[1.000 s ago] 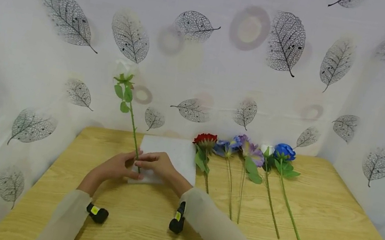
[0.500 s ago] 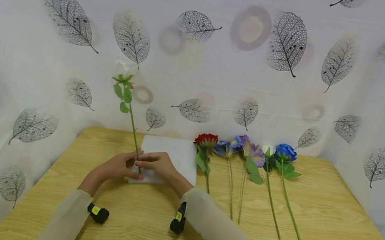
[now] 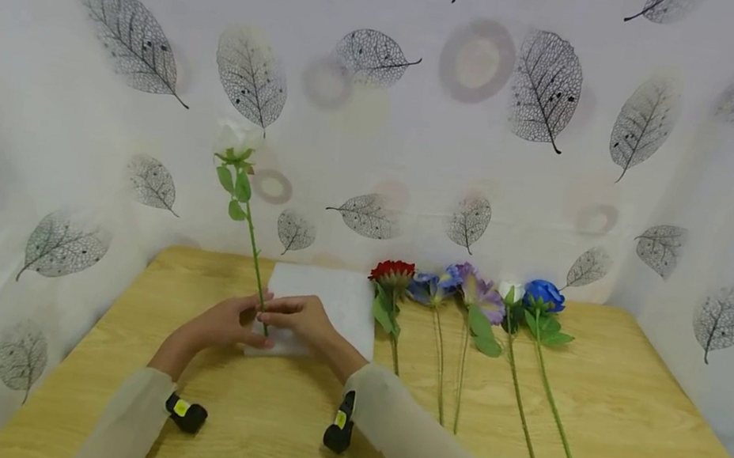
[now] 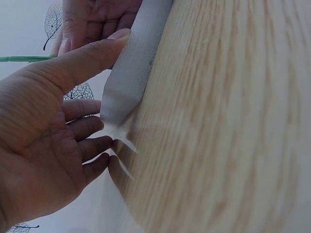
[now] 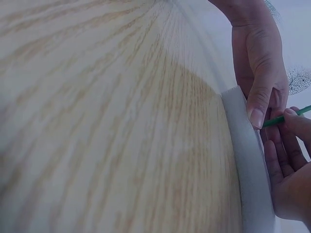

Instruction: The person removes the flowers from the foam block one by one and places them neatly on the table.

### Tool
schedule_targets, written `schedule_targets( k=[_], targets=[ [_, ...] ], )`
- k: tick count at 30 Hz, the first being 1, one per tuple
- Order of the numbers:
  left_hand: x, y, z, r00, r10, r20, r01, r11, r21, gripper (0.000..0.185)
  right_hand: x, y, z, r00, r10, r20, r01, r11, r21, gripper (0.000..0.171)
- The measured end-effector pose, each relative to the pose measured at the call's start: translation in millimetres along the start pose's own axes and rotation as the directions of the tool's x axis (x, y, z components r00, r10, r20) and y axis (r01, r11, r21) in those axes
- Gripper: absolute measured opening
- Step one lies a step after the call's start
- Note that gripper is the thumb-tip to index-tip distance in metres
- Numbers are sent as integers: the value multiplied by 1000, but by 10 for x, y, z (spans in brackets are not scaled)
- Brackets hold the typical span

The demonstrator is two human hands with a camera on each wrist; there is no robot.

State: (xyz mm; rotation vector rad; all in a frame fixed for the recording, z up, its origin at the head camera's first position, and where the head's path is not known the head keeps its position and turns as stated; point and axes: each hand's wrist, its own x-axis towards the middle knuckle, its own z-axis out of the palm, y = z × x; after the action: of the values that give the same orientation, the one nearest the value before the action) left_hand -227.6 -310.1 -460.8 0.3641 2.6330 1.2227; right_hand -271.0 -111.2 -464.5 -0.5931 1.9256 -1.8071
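White rose (image 3: 235,136) stands upright, stem (image 3: 253,251) foot stuck in white foam pad (image 3: 341,301) at table's (image 3: 630,431) 11 o'clock; looks light, thin springy stem, soft head, so best taken low on stem; right hand (image 3: 298,317) pinches stem base; left hand (image 3: 215,323), fingers relaxed, thumb pressing pad edge; five loose flowers (image 3: 472,294) lie at 1 o'clock.

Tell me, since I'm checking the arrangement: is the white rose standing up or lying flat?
Standing, slightly tilted: the white rose rises from the foam block, its stem pinched by the right hand.
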Motion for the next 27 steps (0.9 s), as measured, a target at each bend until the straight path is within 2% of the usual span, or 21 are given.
schedule_targets(
  k=[10,17,27],
  targets=[
    [-15,9,9,1000,7,-21,-7,1000,27,96,-7,28,13,1000,-5,-1,5,1000,1,22],
    [-22,60,-3,1000,10,-20,-10,1000,0,86,-16,7,-2,1000,-23,11,23,1000,21,24],
    [-26,59,0,1000,13,-2,-13,1000,-15,85,-31,-4,1,1000,-6,7,6,999,33,25]
  ],
)
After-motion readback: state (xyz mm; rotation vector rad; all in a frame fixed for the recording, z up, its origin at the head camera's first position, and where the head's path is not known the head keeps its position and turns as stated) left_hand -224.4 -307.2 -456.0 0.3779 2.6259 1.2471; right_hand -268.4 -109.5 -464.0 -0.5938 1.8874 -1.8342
